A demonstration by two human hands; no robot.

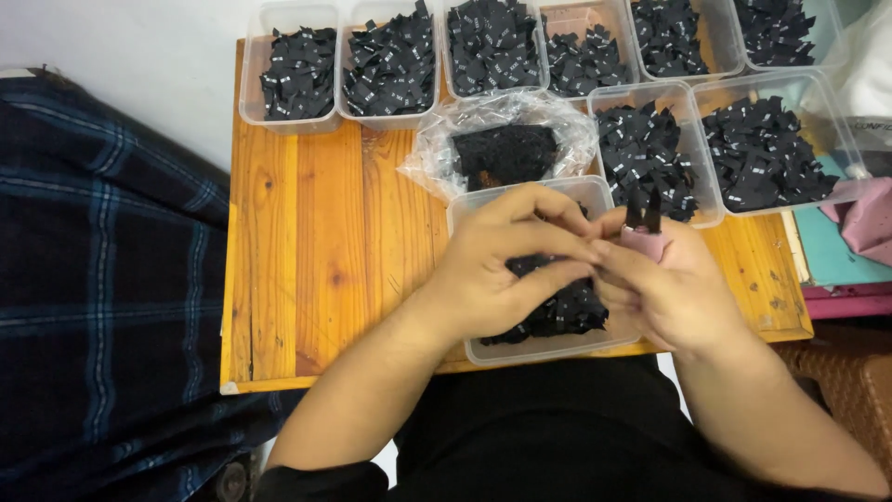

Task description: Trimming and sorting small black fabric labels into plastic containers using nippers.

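Black labels (557, 311) fill a clear tub (548, 346) at the near edge of a wooden table (316, 270), and both hands work right above it. The left hand (497, 270) curls over the tub, its fingertips pressed together against those of the right hand (664, 288); what they pinch between them is too small to tell. The right hand also grips a small bunch of labels (643, 212) upright, sticking out at 12 o'clock from the hand.

At 12 o'clock from the tub lies an open plastic bag (506, 149) holding a black heap. At 2 o'clock stand two more tubs of labels (715, 158), touching side by side. Along the far edge runs a row of six like tubs (520, 46). At 9 o'clock, off the table, lies dark plaid cloth (102, 279). At 3 o'clock sits pink cloth (869, 218).
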